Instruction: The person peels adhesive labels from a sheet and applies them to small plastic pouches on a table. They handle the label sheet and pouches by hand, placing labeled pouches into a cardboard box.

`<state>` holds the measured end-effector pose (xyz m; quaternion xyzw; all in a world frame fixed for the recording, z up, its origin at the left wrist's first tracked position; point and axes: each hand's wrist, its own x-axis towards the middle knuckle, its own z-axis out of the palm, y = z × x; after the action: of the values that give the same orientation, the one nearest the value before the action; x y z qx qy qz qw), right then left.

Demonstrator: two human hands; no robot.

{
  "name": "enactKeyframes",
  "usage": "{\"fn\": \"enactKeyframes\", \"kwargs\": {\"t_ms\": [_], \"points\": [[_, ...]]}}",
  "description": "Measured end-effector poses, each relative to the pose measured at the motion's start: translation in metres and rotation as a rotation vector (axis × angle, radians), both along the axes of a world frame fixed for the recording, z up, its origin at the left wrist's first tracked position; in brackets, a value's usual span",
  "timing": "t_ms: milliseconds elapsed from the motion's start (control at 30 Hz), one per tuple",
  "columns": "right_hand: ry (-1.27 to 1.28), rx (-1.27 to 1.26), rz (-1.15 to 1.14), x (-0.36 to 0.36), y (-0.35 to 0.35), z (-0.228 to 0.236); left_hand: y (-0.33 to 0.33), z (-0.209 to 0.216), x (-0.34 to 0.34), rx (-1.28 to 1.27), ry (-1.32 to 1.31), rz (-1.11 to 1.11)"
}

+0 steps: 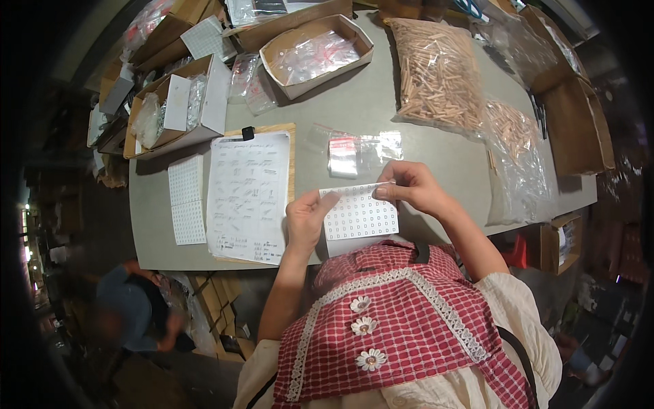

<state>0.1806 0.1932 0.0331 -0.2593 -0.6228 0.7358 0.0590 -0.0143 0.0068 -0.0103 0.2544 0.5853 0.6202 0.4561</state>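
Between my hands is a white sheet of small printed labels (361,221), held over the table's near edge with rows of marks facing up. My left hand (306,217) pinches its left edge, thumb on top. At its upper right corner, my right hand (414,187) has thumb and fingers pressed together on the sheet; whether a loose label is between the fingertips is too small to tell. Just beyond the sheet lie small clear zip bags (371,151), one with a white and red panel.
A clipboard (291,157) with a written sheet lies left, beside more label sheets (186,198). Boxes of bags (315,58) and parts (178,102) stand behind. Bags of wooden dowels (439,75) fill the right, near a cardboard box (579,129). Another person (133,307) is at lower left.
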Motion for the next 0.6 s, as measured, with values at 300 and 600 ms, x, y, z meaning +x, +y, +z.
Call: {"fn": "enactKeyframes", "kwargs": {"t_ms": [300, 600], "points": [[0.121, 0.968, -0.005, -0.012, -0.014, -0.01, 0.009, 0.004, 0.014, -0.055, 0.174, 0.089], [-0.077, 1.199, 0.155, -0.015, -0.025, -0.011, 0.009, 0.005, 0.021, -0.11, 0.309, 0.135]]}}
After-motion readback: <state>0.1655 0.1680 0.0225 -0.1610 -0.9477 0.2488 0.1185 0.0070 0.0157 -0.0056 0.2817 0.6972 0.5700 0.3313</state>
